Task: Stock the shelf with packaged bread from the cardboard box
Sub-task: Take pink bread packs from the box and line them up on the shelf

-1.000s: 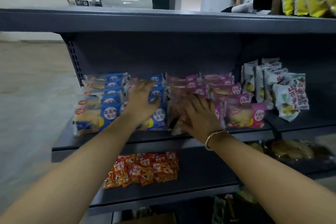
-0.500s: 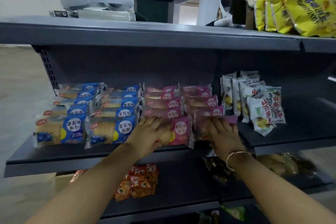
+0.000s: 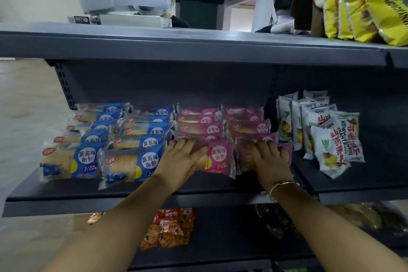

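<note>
Head view: dark grey shelf (image 3: 66, 190) under a dim ceiling; left hand (image 3: 180, 161) and right hand (image 3: 270, 160) rest flat, fingers straight, on pink bread packs (image 3: 217, 157).

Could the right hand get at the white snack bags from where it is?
Probably yes: the right hand rests on a pink bread pack, the white snack bags stand just to its right, and nothing lies between.

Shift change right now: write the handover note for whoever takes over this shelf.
Left hand: flat on the front pink bread pack, fingers straight.
Right hand: fingers over the next pink pack to its right.
Shelf: two blue bread rows at left, two pink rows beside them, all filled front to back.
Left: square up the front packs. The box is out of view, so remaining stock is unknown.
</note>
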`<action>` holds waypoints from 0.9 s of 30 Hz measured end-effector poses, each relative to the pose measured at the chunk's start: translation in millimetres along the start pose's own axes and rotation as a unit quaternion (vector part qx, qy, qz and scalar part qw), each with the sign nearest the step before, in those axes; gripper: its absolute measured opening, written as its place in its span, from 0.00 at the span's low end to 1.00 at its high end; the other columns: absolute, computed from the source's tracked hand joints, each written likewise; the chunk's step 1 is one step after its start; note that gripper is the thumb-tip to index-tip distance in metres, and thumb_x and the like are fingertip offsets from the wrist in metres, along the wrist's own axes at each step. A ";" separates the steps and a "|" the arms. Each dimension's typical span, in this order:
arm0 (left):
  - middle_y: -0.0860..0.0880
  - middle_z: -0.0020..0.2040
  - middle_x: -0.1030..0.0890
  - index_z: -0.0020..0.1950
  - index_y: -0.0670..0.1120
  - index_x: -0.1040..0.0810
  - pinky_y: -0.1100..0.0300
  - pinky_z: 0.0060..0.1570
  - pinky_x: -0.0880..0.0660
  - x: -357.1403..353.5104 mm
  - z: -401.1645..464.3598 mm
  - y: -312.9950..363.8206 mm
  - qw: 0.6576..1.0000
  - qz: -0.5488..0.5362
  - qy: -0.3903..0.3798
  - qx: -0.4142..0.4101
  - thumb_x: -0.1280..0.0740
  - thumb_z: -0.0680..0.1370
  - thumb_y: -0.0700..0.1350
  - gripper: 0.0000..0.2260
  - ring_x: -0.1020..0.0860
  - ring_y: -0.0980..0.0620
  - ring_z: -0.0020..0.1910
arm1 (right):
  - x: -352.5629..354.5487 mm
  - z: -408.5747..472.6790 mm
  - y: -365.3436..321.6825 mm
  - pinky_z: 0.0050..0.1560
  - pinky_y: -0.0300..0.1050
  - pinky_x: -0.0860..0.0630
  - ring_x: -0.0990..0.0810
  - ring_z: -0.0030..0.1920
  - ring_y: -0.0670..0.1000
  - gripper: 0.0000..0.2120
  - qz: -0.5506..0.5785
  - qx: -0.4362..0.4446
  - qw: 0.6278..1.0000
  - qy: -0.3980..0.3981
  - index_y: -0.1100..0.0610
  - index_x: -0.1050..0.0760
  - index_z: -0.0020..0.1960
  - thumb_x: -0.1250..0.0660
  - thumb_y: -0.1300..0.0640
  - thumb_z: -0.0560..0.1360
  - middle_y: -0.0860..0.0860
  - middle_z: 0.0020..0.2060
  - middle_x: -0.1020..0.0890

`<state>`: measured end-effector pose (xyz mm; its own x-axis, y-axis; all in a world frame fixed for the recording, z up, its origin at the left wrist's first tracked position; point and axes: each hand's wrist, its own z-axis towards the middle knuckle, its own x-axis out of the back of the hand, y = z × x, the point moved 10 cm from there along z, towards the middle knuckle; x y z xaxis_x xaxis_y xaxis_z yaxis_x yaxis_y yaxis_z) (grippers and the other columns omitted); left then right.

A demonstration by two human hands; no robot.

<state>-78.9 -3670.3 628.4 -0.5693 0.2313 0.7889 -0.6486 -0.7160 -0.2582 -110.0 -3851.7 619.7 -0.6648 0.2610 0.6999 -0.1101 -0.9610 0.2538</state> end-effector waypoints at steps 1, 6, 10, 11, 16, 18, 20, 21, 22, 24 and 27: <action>0.47 0.47 0.19 0.59 0.54 0.28 0.54 0.43 0.22 1.2 3.0 -0.3 1.000 0.003 0.006 0.006 0.20 0.54 0.48 0.35 0.20 0.47 0.44 | -0.6 0.5 0.1 0.36 0.56 0.23 0.32 0.45 0.58 0.42 -0.002 0.000 1.000 0.007 0.56 0.33 0.54 0.24 0.67 0.41 0.58 0.43 0.21; 0.48 0.47 0.20 0.56 0.54 0.20 0.53 0.45 0.22 -2.4 1.2 5.5 0.999 0.018 0.026 -0.001 0.20 0.54 0.50 0.30 0.32 0.48 0.48 | 0.0 -8.0 -5.9 0.37 0.57 0.24 0.34 0.45 0.58 0.33 0.014 0.001 1.000 0.028 0.56 0.33 0.54 0.34 0.66 0.48 0.57 0.48 0.32; 0.48 0.50 0.19 0.58 0.55 0.21 0.54 0.50 0.24 -5.5 -3.9 7.3 0.999 0.028 0.016 -0.021 0.20 0.54 0.52 0.32 0.31 0.49 0.50 | -1.4 -10.3 -4.3 0.38 0.53 0.24 0.34 0.45 0.57 0.35 0.020 0.008 1.000 0.019 0.55 0.32 0.54 0.31 0.66 0.46 0.56 0.48 0.31; 0.48 0.51 0.20 0.58 0.54 0.21 0.53 0.50 0.24 -5.9 -5.4 7.6 0.999 0.028 0.011 -0.026 0.20 0.54 0.52 0.33 0.31 0.49 0.51 | -2.7 -10.8 -3.0 0.38 0.53 0.25 0.34 0.45 0.56 0.38 0.019 0.007 1.000 0.009 0.55 0.32 0.54 0.29 0.66 0.44 0.56 0.48 0.29; 0.46 0.57 0.22 0.64 0.53 0.30 0.52 0.57 0.36 -7.5 -12.4 10.2 0.998 0.040 -0.006 -0.037 0.22 0.57 0.53 0.37 0.31 0.47 0.56 | -3.8 -16.6 2.2 0.38 0.52 0.26 0.33 0.47 0.56 0.45 0.031 -0.009 0.999 -0.038 0.54 0.31 0.56 0.23 0.61 0.40 0.55 0.49 0.21; 0.46 0.57 0.22 0.64 0.53 0.32 0.52 0.58 0.38 -6.8 -14.5 11.9 0.998 0.048 -0.018 -0.036 0.23 0.56 0.54 0.38 0.31 0.47 0.57 | -2.3 -17.5 2.7 0.40 0.52 0.26 0.33 0.48 0.56 0.46 0.039 -0.013 0.998 -0.054 0.53 0.32 0.58 0.22 0.59 0.41 0.55 0.51 0.21; 0.46 0.58 0.23 0.65 0.53 0.33 0.51 0.59 0.39 -7.3 -16.9 13.2 0.998 0.049 -0.028 -0.035 0.23 0.56 0.55 0.39 0.32 0.46 0.58 | -1.9 -18.4 2.2 0.41 0.52 0.26 0.33 0.49 0.56 0.47 0.048 -0.016 0.996 -0.070 0.53 0.33 0.60 0.22 0.58 0.41 0.55 0.52 0.21; 0.45 0.59 0.23 0.65 0.53 0.32 0.50 0.60 0.40 -7.6 -18.1 13.7 0.998 0.049 -0.031 -0.035 0.24 0.56 0.55 0.39 0.32 0.46 0.59 | -2.0 -19.3 1.6 0.41 0.52 0.26 0.33 0.49 0.55 0.48 0.051 -0.017 0.996 -0.078 0.52 0.33 0.60 0.22 0.58 0.42 0.55 0.53 0.21; 0.45 0.59 0.23 0.65 0.53 0.32 0.50 0.60 0.40 -7.4 -19.3 14.2 0.998 0.051 -0.032 -0.034 0.24 0.56 0.56 0.40 0.33 0.45 0.59 | -1.8 -20.3 1.0 0.42 0.52 0.26 0.33 0.50 0.55 0.48 0.053 -0.016 0.995 -0.084 0.52 0.34 0.61 0.22 0.58 0.42 0.54 0.54 0.21; 0.45 0.60 0.23 0.66 0.53 0.33 0.48 0.61 0.39 -5.5 -21.5 16.1 0.998 0.050 -0.027 -0.033 0.24 0.56 0.57 0.41 0.33 0.45 0.60 | 1.0 -22.3 -0.3 0.42 0.53 0.26 0.33 0.51 0.56 0.49 0.056 -0.015 0.995 -0.086 0.52 0.34 0.62 0.21 0.58 0.43 0.55 0.55 0.22; 0.45 0.62 0.25 0.68 0.51 0.35 0.45 0.59 0.29 -1.7 -24.2 17.8 0.998 0.043 -0.031 -0.026 0.25 0.57 0.58 0.42 0.33 0.45 0.60 | 6.7 -24.8 -2.3 0.43 0.54 0.25 0.32 0.52 0.56 0.50 0.047 -0.012 0.996 -0.080 0.53 0.34 0.62 0.21 0.57 0.42 0.55 0.55 0.22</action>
<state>-101.7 -3667.5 608.9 -0.5933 0.1278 0.7948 -0.6247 -0.6958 -0.3544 -132.5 -3850.0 607.3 -0.5478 0.1784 0.8174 -0.0707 -0.9834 0.1672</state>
